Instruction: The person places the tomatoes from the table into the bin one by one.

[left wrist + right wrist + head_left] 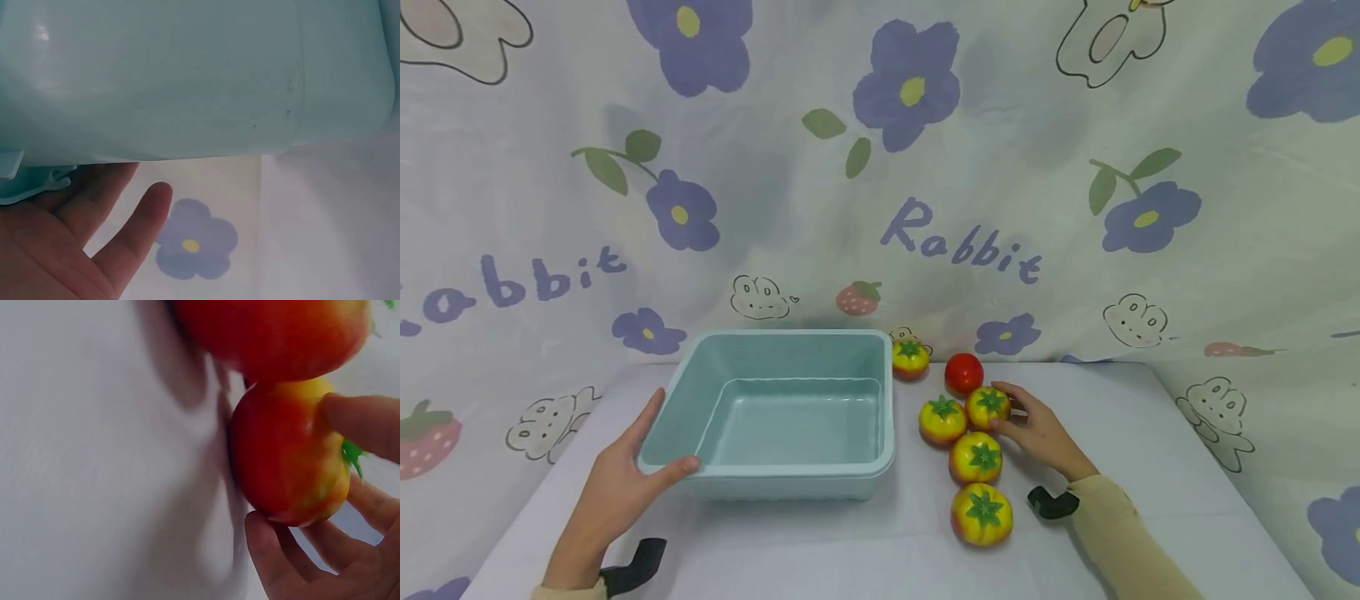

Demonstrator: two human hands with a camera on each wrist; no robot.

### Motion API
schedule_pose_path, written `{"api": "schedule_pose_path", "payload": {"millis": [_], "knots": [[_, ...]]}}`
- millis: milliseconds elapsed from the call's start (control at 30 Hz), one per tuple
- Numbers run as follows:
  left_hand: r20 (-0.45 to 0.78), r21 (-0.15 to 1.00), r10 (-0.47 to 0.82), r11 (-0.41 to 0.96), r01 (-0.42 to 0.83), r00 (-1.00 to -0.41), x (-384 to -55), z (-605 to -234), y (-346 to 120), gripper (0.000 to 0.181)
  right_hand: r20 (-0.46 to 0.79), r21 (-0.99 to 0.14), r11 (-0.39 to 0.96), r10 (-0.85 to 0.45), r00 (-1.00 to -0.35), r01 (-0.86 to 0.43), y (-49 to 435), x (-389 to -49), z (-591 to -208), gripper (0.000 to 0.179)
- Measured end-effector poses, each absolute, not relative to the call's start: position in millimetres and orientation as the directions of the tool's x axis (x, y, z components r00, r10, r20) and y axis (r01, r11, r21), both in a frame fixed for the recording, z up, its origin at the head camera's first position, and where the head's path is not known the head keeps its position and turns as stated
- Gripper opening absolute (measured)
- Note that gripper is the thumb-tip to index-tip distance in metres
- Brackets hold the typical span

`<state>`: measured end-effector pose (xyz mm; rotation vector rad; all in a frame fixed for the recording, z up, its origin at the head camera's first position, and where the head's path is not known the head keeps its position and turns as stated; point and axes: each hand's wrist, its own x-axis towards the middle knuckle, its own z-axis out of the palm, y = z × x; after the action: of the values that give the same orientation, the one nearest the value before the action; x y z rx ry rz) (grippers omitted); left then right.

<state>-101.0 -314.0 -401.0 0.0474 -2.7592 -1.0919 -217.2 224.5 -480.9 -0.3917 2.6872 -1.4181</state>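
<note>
A pale green plastic basin (805,487) stands on the table at left of centre. My left hand (617,487) holds its near left corner, thumb on the front rim and fingers along the left side. Seen in the left wrist view, the hand (81,237) lies beside the basin's wall (187,81). With thumb and fingers, my right hand (1041,429) grips a yellow-red tomato (987,406) with a green star-shaped top. That tomato (281,456) sits between thumb and fingers in the right wrist view, against another tomato (275,331).
Right of the basin, more yellow-red tomatoes (983,514) form a rough line, with one (910,360) by the basin's far right corner. A plain red tomato (964,373) is behind the gripped one. A patterned curtain (820,208) hangs behind the white-covered table (1172,492).
</note>
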Motion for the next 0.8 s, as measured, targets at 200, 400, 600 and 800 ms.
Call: {"api": "schedule_pose_path", "payload": {"millis": [200, 400, 600, 800], "knots": [[0.109, 0.708, -0.114, 0.707, -0.004, -0.988, -100, -400, -312, 0.108, 0.037, -0.835, 0.525, -0.251, -0.967, -0.168, 223, -216, -479, 0.069], [0.083, 0.725, -0.123, 0.688, -0.025, -0.989, -100, -399, -312, 0.107, 0.056, -0.852, 0.496, -0.236, -0.970, -0.170, 225, -214, -480, 0.069], [0.080, 0.724, -0.128, 0.689, -0.031, -0.989, -100, -399, -311, 0.107, 0.088, -0.873, 0.450, -0.231, -0.969, -0.187, 227, -212, -476, 0.067], [0.101, 0.733, -0.120, 0.680, -0.008, -0.988, -100, -399, -311, 0.107, 0.114, -0.874, 0.445, -0.204, -0.972, -0.195, 225, -207, -465, 0.069]]}}
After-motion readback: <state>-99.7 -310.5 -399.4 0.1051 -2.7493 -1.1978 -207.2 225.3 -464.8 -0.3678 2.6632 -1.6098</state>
